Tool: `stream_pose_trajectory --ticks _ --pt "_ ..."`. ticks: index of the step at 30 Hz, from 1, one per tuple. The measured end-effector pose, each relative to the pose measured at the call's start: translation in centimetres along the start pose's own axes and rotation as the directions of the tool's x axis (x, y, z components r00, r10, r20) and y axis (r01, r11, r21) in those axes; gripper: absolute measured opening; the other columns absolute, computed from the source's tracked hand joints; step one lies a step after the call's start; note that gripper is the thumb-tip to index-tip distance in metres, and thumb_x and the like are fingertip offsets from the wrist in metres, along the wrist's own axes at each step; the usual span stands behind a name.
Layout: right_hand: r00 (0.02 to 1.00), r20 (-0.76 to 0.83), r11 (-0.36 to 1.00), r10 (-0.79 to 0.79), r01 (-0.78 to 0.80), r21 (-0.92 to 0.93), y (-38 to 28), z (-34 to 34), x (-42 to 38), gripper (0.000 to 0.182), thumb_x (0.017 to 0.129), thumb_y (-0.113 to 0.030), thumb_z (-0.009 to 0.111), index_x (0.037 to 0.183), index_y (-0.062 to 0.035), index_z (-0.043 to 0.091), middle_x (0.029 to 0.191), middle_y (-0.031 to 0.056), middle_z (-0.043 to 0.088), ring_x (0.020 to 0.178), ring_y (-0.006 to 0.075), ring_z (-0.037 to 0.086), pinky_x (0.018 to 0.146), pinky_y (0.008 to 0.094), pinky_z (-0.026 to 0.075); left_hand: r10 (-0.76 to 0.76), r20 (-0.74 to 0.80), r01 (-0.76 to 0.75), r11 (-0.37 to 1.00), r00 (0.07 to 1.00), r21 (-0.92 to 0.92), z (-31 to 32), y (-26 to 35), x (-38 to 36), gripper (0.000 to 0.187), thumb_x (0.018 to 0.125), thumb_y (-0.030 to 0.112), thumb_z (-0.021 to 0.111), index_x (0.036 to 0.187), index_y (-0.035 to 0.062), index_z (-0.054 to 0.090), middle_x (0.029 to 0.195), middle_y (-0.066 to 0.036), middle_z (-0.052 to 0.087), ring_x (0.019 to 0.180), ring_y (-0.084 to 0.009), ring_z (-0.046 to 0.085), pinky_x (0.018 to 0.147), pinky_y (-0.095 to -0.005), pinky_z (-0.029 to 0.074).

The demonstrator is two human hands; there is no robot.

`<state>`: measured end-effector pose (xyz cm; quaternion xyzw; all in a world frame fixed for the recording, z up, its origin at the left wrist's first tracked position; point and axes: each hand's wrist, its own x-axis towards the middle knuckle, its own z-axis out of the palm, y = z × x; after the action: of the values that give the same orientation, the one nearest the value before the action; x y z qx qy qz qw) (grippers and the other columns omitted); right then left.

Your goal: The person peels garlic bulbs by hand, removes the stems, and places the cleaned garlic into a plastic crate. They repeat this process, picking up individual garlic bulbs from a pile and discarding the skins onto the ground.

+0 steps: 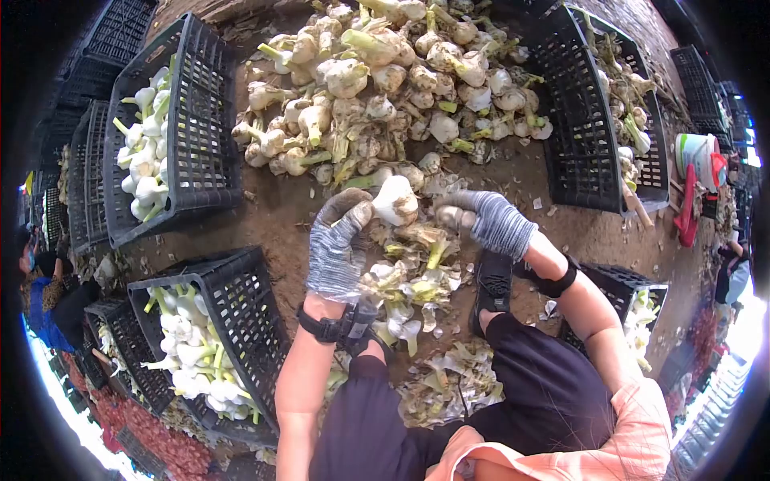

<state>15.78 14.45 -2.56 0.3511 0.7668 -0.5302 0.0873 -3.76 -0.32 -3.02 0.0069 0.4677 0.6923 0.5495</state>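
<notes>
My left hand (337, 244), in a grey knit glove with soiled fingertips, is closed on the stem of a garlic bulb (395, 200). The bulb is mostly white, with a brownish patch on its right side. Just to the right of it is my right hand (493, 223), gloved the same way. Its thumb and fingers are drawn together, a small gap from the bulb; whatever they may pinch is too small to make out. Below both hands lie loose garlic skins and leaf scraps (413, 276). In front spreads a large heap of untrimmed, dirty garlic (345, 78).
Black crates of white garlic stand at the upper left (204, 120), lower left (245, 297) and lower right (613, 276). Another crate (573, 112) at the upper right holds garlic and scraps. A white bucket (696, 156) is farther right. More peelings (449, 381) lie between my legs. Other people are at both edges.
</notes>
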Motion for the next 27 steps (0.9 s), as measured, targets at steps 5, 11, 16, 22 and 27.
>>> stream_pose_trajectory --ticks 5,11,16,22,27 --pt "0.967 -0.205 0.862 -0.150 0.229 0.452 -0.7 2.4 1.2 0.062 0.082 -0.042 0.061 0.125 -0.0006 0.045 0.113 0.0149 0.057 0.100 0.0229 0.056 0.082 0.0352 0.049 -0.069 0.045 0.065 0.995 0.997 0.075 1.8 -0.1 -0.6 0.033 0.078 0.013 0.069 0.108 0.0031 0.057 0.100 -0.005 0.061 0.087 -0.0144 0.060 0.073 -0.0256 0.052" --pt "0.942 0.331 0.072 -0.061 -0.327 0.942 -2.1 2.5 0.5 0.052 0.085 -0.048 0.055 0.120 -0.0087 0.050 0.106 0.0068 0.059 0.092 0.0127 0.059 0.070 0.0277 0.053 0.211 0.300 -0.343 0.790 0.930 0.508 3.5 0.5 -1.6 0.077 0.065 0.029 0.081 0.127 0.0039 0.043 0.118 -0.009 0.052 0.107 -0.0185 0.052 0.092 -0.0311 0.045" --pt "0.981 0.189 0.870 -0.040 -0.059 0.490 -1.9 2.6 0.8 0.055 0.086 -0.051 0.051 0.116 -0.0042 0.052 0.106 0.0113 0.062 0.092 0.0243 0.062 0.075 0.0328 0.051 0.092 0.231 -0.186 0.884 0.969 0.429 1.5 -4.1 -1.1 0.080 0.062 0.016 0.083 0.128 0.0035 0.039 0.117 -0.009 0.053 0.105 -0.0172 0.053 0.091 -0.0314 0.045" --pt "0.939 -0.285 0.954 -0.191 0.246 0.173 -2.1 1.3 1.0 0.041 0.082 -0.026 0.065 0.112 -0.0007 0.053 0.095 0.0127 0.062 0.086 0.0169 0.059 0.077 0.0306 0.048 0.211 0.271 -0.341 0.662 0.939 0.668 1.9 -4.0 -1.5 0.075 0.065 0.012 0.080 0.127 0.0023 0.039 0.116 -0.012 0.053 0.104 -0.0196 0.053 0.090 -0.0310 0.045" --pt "0.980 -0.144 0.937 -0.136 0.175 0.302 -2.6 1.2 1.8 0.033 0.080 -0.025 0.068 0.100 0.0000 0.060 0.083 0.0116 0.065 0.072 0.0146 0.059 0.068 0.0303 0.048 0.217 0.323 -0.389 0.546 0.921 0.742 2.3 -3.4 -1.8 0.084 0.060 0.011 0.082 0.130 0.0036 0.035 0.121 -0.011 0.048 0.110 -0.0202 0.049 0.095 -0.0319 0.041"
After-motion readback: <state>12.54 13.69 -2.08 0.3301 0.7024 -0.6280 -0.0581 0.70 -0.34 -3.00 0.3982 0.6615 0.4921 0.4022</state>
